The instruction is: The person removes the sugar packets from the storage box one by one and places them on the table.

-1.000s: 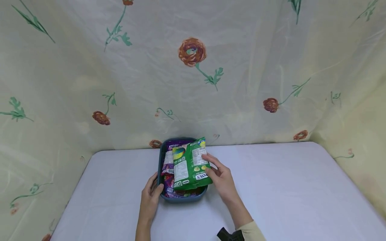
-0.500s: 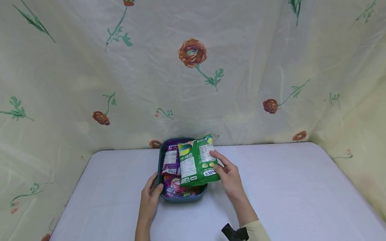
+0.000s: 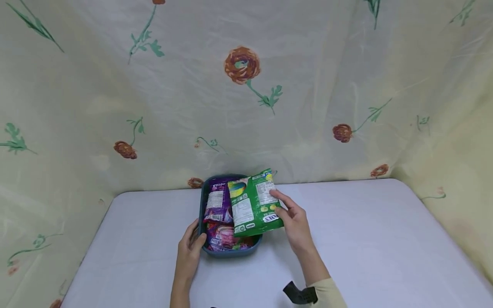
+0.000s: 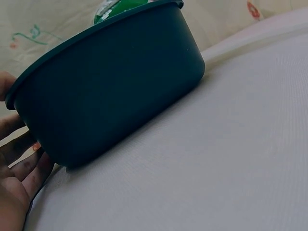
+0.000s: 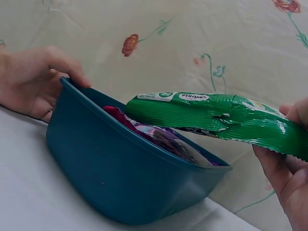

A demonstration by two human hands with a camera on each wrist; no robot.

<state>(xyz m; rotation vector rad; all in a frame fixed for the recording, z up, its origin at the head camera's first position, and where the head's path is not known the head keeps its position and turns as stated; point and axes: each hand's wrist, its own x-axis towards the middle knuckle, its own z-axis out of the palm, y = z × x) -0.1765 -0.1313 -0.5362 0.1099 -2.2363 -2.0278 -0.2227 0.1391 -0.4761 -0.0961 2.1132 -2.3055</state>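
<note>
My left hand [image 3: 189, 249] grips the left side of a dark blue-green plastic bin [image 3: 231, 254], its thumb over the rim and its fingers against the outer wall. Between thumb and fingers, my right hand [image 3: 298, 223] pinches the right edge of a green candy packet [image 3: 255, 203], printed side up. The packet is raised and tilted over the bin's right part, and sticks out past that rim in the right wrist view. Beneath it in the bin lie a purple packet [image 3: 216, 201] and a red-purple packet [image 3: 223, 236], both partly covered by the green one.
The bin stands at the back edge of a table with a white cover [image 3: 366, 239]. Right behind it hangs a pale curtain [image 3: 292, 141] with printed flowers, which also closes off both sides. A black strap [image 3: 301, 294] sits at my right wrist.
My right hand has drawn the green candy packet to the right and slightly up, so more of the purple packets shows. The left hand keeps its hold on the bin.
</note>
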